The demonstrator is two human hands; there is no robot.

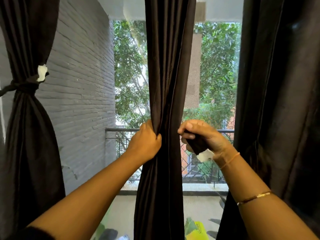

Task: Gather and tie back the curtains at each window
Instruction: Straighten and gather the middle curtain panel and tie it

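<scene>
Head view. Middle curtain hangs in a loose vertical column in front of the window, dark fabric with long soft folds. Left hand is closed in a fist on its left edge at about rail height, pinching several pleats together. Right hand sits just right of the column, curled around a dark tie-back strip with a white tag hanging below the palm; it is not gripping the curtain itself. Left curtain is already cinched with a knotted tie. Right curtain hangs untied.

Handling, judged: cloth looks limp and fairly light, slightly sheeny, so folds may slide out of a loose grip. Best hold is around the full bunched column at mid-height, squeezing firmly before passing the strip behind.
</scene>
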